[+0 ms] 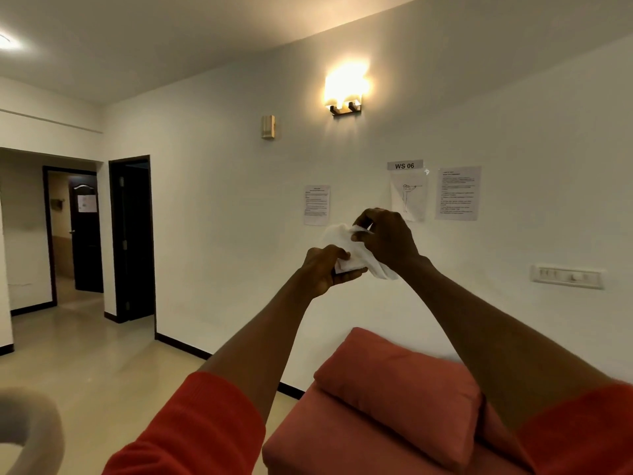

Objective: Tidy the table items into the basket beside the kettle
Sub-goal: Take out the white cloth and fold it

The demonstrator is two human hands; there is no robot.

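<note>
- Right now both hands are raised in front of the person, at about chest height, and they hold one white cloth (356,250) between them.
- The left hand (323,270) grips the lower part of the cloth with curled fingers; the right hand (385,234), just above it and a little to the right, pinches the upper edge.
- I think the cloth is held up in the air like this so that it can be folded or bunched small before it goes away.
- The basket, the kettle and the table are not visible; the view looks over the hands at a white wall.
- Below the right forearm there is a red sofa with a cushion (400,392).
- Above the hands a wall lamp (346,94) is lit, and behind the right hand some paper sheets (458,193) hang on the wall.
- The cloth is soft and loose, so two hands control it better than one.
</note>
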